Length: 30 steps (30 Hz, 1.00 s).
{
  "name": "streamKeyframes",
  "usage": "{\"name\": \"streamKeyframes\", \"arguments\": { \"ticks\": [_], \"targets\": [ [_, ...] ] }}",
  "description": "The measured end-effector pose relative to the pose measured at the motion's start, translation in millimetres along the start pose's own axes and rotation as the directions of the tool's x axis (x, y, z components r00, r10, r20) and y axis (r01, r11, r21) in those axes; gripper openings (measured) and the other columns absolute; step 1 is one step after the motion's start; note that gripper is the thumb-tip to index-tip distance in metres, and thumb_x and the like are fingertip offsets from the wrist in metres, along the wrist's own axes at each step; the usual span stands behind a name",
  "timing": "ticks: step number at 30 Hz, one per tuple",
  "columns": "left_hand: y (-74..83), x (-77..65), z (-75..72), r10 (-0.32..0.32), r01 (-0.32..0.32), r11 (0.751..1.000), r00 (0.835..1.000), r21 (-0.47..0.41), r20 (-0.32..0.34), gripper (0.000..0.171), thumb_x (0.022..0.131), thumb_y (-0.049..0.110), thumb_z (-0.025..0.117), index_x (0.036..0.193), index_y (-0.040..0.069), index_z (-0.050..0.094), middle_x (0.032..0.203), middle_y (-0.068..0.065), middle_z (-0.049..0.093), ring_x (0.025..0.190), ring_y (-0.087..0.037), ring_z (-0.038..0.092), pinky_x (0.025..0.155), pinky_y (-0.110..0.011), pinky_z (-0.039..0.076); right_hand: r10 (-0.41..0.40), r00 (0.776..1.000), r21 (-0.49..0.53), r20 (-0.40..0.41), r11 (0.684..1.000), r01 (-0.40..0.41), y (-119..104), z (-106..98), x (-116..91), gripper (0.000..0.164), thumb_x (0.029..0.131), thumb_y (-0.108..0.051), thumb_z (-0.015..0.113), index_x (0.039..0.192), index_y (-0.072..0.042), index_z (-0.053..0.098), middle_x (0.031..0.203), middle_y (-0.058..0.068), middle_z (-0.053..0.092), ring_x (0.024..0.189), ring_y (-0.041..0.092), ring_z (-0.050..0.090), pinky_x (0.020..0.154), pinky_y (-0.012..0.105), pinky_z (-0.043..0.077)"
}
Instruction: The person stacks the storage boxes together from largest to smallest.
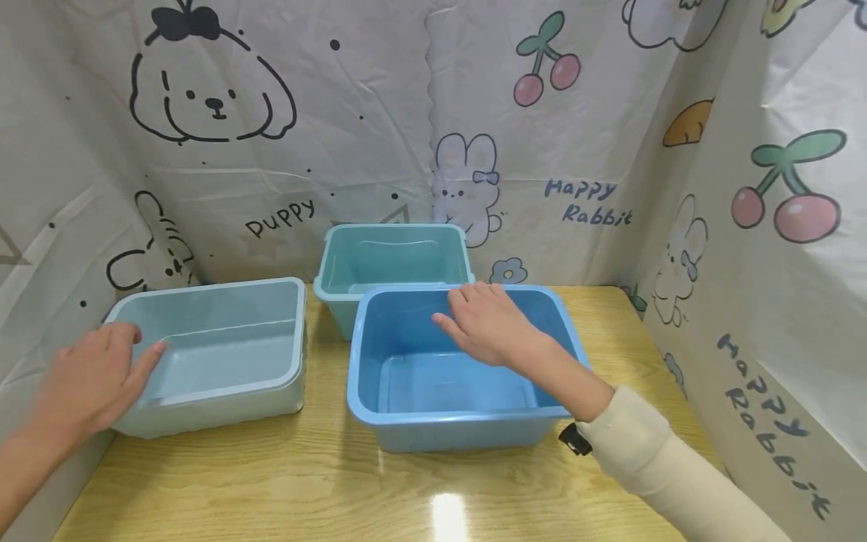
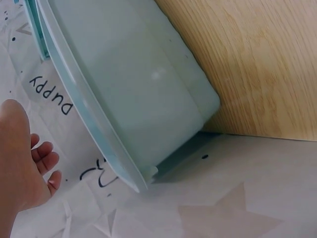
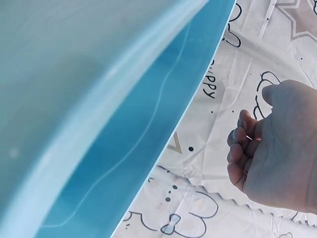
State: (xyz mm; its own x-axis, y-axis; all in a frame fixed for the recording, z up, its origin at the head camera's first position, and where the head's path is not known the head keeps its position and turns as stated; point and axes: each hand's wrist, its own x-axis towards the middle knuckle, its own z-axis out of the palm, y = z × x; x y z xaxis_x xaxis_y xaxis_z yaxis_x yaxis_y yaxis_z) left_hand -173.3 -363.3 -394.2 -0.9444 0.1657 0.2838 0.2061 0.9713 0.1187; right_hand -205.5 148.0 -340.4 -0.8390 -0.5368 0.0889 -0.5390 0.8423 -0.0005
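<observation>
On the left of the table is a pale blue-green plastic bin (image 1: 223, 391). My left hand (image 1: 91, 380) hovers by its left end, thumb apart from the loosely bent fingers; the left wrist view shows this hand (image 2: 22, 158) apart from the bin (image 2: 129, 89), holding nothing. A larger blue bin (image 1: 460, 433) sits right of centre. Above its far part is my right hand (image 1: 491, 324), palm down. In the right wrist view that hand (image 3: 282, 148) has loosely curled fingers and grips nothing, with a gap between it and the bin's rim (image 3: 133, 129).
A teal bin (image 1: 400, 237) stands behind the blue one, partly hidden by it. All three bins are on a wood-grain table (image 1: 298, 482). Printed white sheets (image 1: 379, 98) wall in the back and both sides. A dark strap piece (image 1: 576, 439) shows at the right sleeve.
</observation>
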Motion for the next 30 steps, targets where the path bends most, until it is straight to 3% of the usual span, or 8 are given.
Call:
{"name": "streamKeyframes", "arguments": {
  "ticks": [9, 13, 18, 25, 30],
  "targets": [
    [-12.9, -3.3, 2.3, -0.023, 0.022, 0.999, 0.999, 0.024, 0.024, 0.052, 0.103, 0.036, 0.049, 0.103, -0.016, 0.050, 0.086, -0.029, 0.055, 0.075, -0.042, 0.054, 0.056, -0.052, 0.039, -0.024, 0.999, -0.038, 0.038, 0.999, 0.025, -18.9, 3.3, 9.1, 0.039, 0.106, -0.046, 0.038, 0.101, -0.011, 0.054, 0.089, 0.002, 0.051, 0.094, 0.024, 0.053, 0.085, 0.039, 0.041],
    [-14.2, -4.0, 2.6, -0.041, 0.040, 0.999, 0.998, 0.027, 0.044, 0.053, 0.104, 0.037, 0.048, 0.104, -0.016, 0.049, 0.089, -0.031, 0.054, 0.076, -0.042, 0.054, 0.056, -0.051, 0.039, -0.035, 0.999, -0.052, 0.035, 0.998, 0.037, -24.9, 2.1, 13.5, 0.039, 0.107, -0.046, 0.036, 0.102, -0.011, 0.054, 0.090, 0.002, 0.052, 0.092, 0.022, 0.052, 0.087, 0.038, 0.041],
    [-17.9, -5.3, 2.1, -0.085, 0.082, 0.996, 0.994, 0.041, 0.075, 0.057, 0.104, 0.039, 0.045, 0.107, -0.017, 0.047, 0.093, -0.034, 0.052, 0.080, -0.046, 0.053, 0.061, -0.058, 0.038, -0.061, 0.997, -0.061, 0.037, 0.996, 0.063, -32.9, 0.6, 19.5, 0.040, 0.107, -0.045, 0.035, 0.102, -0.010, 0.053, 0.089, 0.002, 0.051, 0.090, 0.022, 0.051, 0.087, 0.037, 0.041],
    [-35.5, -10.2, 4.6, -0.107, 0.105, 0.994, 0.991, 0.024, 0.077, 0.062, 0.104, 0.041, 0.044, 0.112, -0.021, 0.045, 0.101, -0.040, 0.047, 0.089, -0.054, 0.050, 0.070, -0.067, 0.036, -0.074, 0.995, -0.064, 0.062, 0.995, 0.078, -45.4, 1.3, 30.8, 0.046, 0.107, -0.047, 0.031, 0.111, -0.008, 0.055, 0.101, 0.005, 0.057, 0.101, 0.024, 0.055, 0.093, 0.040, 0.041],
    [-43.4, -12.2, 6.6, -0.144, 0.142, 0.989, 0.987, 0.041, 0.070, 0.063, 0.104, 0.042, 0.043, 0.109, -0.020, 0.043, 0.101, -0.040, 0.045, 0.091, -0.055, 0.048, 0.073, -0.069, 0.033, -0.083, 0.994, -0.054, 0.064, 0.995, 0.087, -54.8, 3.4, 40.4, 0.044, 0.107, -0.047, 0.031, 0.105, -0.010, 0.054, 0.096, 0.003, 0.055, 0.096, 0.022, 0.054, 0.090, 0.037, 0.041]
  ]
}}
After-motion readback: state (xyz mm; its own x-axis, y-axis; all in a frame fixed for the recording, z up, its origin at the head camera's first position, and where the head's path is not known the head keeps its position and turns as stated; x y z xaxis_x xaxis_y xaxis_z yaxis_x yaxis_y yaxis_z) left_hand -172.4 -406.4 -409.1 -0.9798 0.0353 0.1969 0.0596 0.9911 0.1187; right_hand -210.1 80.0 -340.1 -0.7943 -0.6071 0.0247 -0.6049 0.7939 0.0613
